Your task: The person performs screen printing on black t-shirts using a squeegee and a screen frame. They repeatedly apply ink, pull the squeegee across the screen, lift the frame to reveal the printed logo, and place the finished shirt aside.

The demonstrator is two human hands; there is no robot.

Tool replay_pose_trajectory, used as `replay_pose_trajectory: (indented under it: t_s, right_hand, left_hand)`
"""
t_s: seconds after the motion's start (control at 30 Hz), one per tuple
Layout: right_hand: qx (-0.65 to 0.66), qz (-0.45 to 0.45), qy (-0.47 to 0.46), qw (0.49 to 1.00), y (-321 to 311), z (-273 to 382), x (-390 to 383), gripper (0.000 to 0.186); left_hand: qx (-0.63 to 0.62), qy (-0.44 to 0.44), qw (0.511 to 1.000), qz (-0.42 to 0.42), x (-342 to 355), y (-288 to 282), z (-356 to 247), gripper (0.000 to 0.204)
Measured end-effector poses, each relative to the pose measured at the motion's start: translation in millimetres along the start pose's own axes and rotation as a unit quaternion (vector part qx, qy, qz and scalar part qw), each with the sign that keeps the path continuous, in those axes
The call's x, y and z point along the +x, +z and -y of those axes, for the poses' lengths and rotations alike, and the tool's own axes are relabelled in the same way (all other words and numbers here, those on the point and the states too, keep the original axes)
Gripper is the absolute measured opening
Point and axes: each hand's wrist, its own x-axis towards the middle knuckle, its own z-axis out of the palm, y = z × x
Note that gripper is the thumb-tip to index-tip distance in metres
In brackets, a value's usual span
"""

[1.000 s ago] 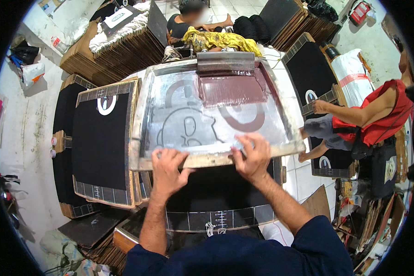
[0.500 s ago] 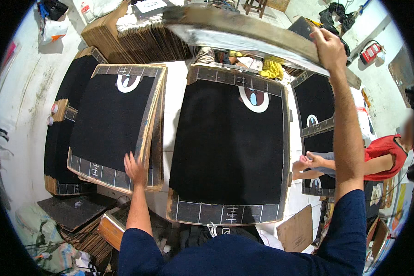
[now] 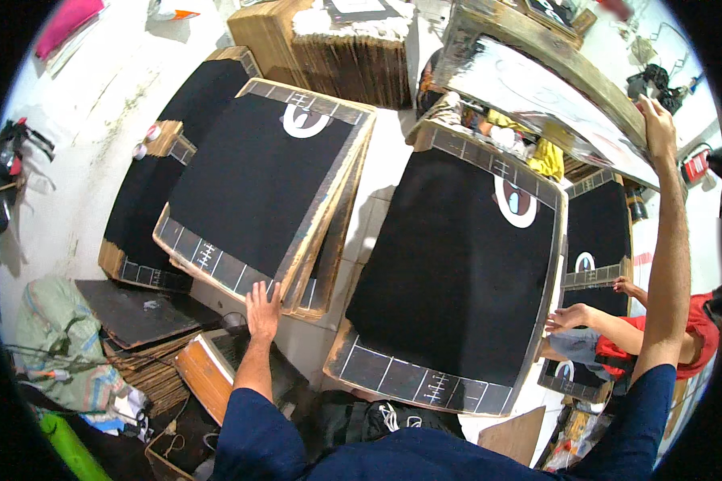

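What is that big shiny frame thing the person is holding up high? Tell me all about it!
The screen frame is a big flat rectangle with a wooden-looking rim and a shiny, silvery mesh sheet stretched inside, with faint curved outlines on it. It is lifted and tilted above the black fabric board. The person's right hand grips its near edge with the arm stretched up. Its far end reaches the picture's upper rim, so what carries it there is hidden.

A stack of brown cardboard sheets (image 3: 341, 60) stands at the top centre, with white paper lying on it. A flat brown cardboard piece (image 3: 512, 437) lies at the lower right. No labels, signs or screens can be made out.
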Motion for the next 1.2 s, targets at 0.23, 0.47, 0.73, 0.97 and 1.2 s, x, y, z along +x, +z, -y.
replay_pose_trajectory:
  t_s: [0.23,0.47,0.73,0.97,1.2]
  right_hand:
    - [-0.008,0.005,-0.022,1.0,4,-3,-7,0.059]
    - [-0.035,0.0,0.025,0.999,-2,25,-34,0.057]
    - [-0.051,0.0,0.076,0.996,-7,46,-48,0.058]
    - [-0.057,0.008,0.071,0.996,-10,54,-55,0.056]
    - [-0.067,0.017,0.063,0.996,-13,55,-51,0.054]
  left_hand:
    - [0.025,0.131,0.99,-0.034,12,-29,7,0.081]
    - [0.029,0.169,0.985,0.02,40,-90,-43,0.082]
    - [-0.082,0.191,0.977,0.048,77,-166,-176,0.103]
    - [-0.066,0.277,0.958,-0.008,-43,-171,-338,0.093]
    - [-0.433,0.402,0.799,-0.106,-136,-137,-339,0.039]
